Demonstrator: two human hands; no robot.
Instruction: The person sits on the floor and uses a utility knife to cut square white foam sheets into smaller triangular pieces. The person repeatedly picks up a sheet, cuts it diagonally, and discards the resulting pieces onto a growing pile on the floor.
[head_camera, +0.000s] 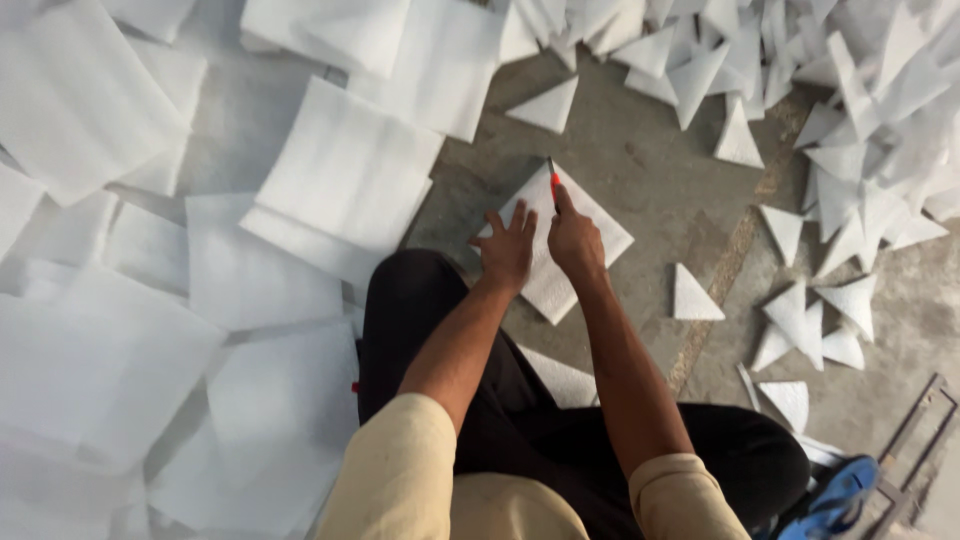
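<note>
A white square foam sheet lies on the grey concrete floor, turned like a diamond. My left hand rests flat on its left part, fingers spread. My right hand grips a red-handled cutter whose blade points away from me at the sheet's far corner. My knee in black trousers is just left of the sheet.
Stacks of white square foam sheets cover the floor to the left. A heap of cut white foam triangles fills the upper right, with loose triangles near the sheet. A blue sandal and a metal frame sit at the lower right.
</note>
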